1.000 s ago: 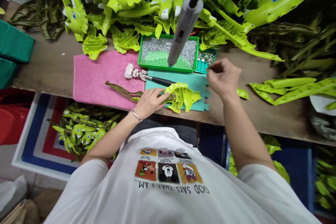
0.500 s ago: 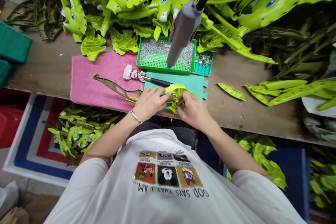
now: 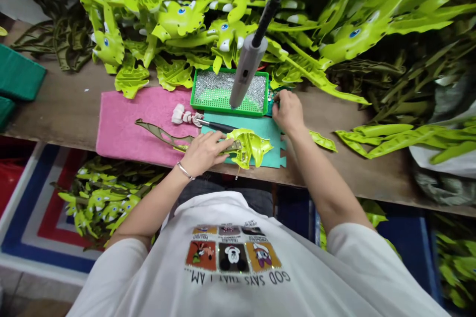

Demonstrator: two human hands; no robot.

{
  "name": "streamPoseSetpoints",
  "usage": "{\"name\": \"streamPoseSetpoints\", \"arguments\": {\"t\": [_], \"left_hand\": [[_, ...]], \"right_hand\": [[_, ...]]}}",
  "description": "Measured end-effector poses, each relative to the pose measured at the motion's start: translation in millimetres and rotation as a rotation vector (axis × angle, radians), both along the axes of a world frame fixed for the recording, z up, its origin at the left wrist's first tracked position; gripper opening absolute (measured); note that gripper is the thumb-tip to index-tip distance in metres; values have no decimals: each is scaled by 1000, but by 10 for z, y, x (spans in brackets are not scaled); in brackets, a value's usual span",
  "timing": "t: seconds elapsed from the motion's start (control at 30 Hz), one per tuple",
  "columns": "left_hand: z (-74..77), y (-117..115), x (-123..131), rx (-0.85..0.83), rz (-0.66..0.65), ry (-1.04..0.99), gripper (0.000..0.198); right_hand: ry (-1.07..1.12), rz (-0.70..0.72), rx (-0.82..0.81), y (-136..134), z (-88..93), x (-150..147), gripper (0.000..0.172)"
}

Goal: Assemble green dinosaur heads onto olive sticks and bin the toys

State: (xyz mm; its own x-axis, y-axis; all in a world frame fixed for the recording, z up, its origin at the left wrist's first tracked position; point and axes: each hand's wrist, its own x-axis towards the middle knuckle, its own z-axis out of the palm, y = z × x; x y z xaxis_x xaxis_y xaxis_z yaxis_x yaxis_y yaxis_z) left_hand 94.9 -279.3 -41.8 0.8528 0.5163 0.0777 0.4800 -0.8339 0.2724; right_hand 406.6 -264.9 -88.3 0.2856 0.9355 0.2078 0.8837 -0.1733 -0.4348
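An olive part (image 3: 159,133) curves from the pink towel (image 3: 122,124) to a glossy lime shell (image 3: 245,151), hollow side up on a teal mat (image 3: 274,131); the left hand (image 3: 205,153) holds the olive part under bent fingers; the right hand (image 3: 290,113) curls narrow at a tray (image 3: 270,103), its grip unclear

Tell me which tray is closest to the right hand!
It's the teal tray, partly hidden by the right hand. The other tray is bright green, farther left, and partly covered from view by the hanging grey tool.
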Motion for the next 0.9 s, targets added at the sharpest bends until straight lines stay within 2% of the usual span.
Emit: {"name": "streamPoseSetpoints", "arguments": {"t": [0.1, 0.2, 0.27, 0.33, 0.4, 0.5, 0.57, 0.63, 0.77, 0.9], "left_hand": [[11, 1, 9, 11, -10, 15, 36], [11, 12, 10, 5, -14, 24, 37], [11, 19, 9, 3, -17, 28, 37], [17, 21, 12, 1, -25, 37, 38], [32, 21, 20, -5, -30, 49, 38], [69, 26, 36, -13, -25, 57, 38], [95, 34, 46, -16, -24, 57, 37], [115, 45, 53, -13, -30, 62, 35], [123, 58, 60, 0, -40, 61, 32], [85, 43, 47, 8, -30, 47, 33]], "right_hand": [[-53, 4, -8, 125, -180, 88, 17], [-15, -14, -1, 142, -155, 107, 16], [71, -52, 5, 64, -12, 51, 15], [242, -36, 29, -113, 206, -91, 17], [483, 95, 10, -372, 444, -309, 23], [763, 350, -195, -772, 695, -665, 30], [776, 397, -279, -948, 737, -831, 28], [720, 379, -309, -1028, 705, -910, 25], [598, 345, -318, -1019, 643, -923, 21], [523, 321, -332, -991, 684, -972, 20]]}}
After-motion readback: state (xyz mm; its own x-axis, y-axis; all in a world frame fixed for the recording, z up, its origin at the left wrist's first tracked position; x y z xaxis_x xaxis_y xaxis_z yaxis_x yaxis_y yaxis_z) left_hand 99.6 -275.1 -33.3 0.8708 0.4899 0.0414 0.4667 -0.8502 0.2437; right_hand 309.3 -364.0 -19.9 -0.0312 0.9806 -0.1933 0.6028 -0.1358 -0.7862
